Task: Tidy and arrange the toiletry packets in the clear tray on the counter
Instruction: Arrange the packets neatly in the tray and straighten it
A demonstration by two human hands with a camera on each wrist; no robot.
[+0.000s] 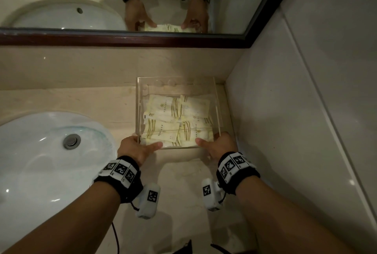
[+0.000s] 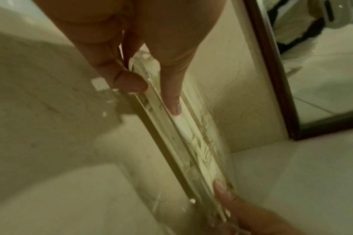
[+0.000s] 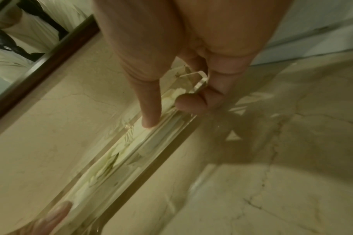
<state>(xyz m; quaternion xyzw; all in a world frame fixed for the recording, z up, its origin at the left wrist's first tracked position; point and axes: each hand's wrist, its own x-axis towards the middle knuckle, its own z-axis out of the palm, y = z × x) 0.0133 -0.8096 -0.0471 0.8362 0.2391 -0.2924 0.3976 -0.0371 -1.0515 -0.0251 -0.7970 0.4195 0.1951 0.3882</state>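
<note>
A clear square tray (image 1: 140,98) stands on the beige counter near the right wall, with several cream toiletry packets (image 1: 163,109) lying flat inside. My left hand (image 1: 138,147) grips the tray's near left corner, thumb along the front rim and fingers curled under. My right hand (image 1: 218,145) grips the near right corner the same way. In the left wrist view the thumb (image 2: 171,101) lies on the tray (image 2: 151,120) edge above the packets (image 2: 203,155). In the right wrist view the thumb (image 3: 149,117) presses the tray (image 3: 167,139) rim beside the packets (image 3: 119,155).
A white sink basin (image 1: 40,151) with a metal drain (image 1: 71,141) lies to the left. A dark-framed mirror (image 1: 122,37) runs behind the counter. A tiled wall (image 1: 285,111) closes the right side. Bare counter (image 1: 81,98) stretches left of the tray.
</note>
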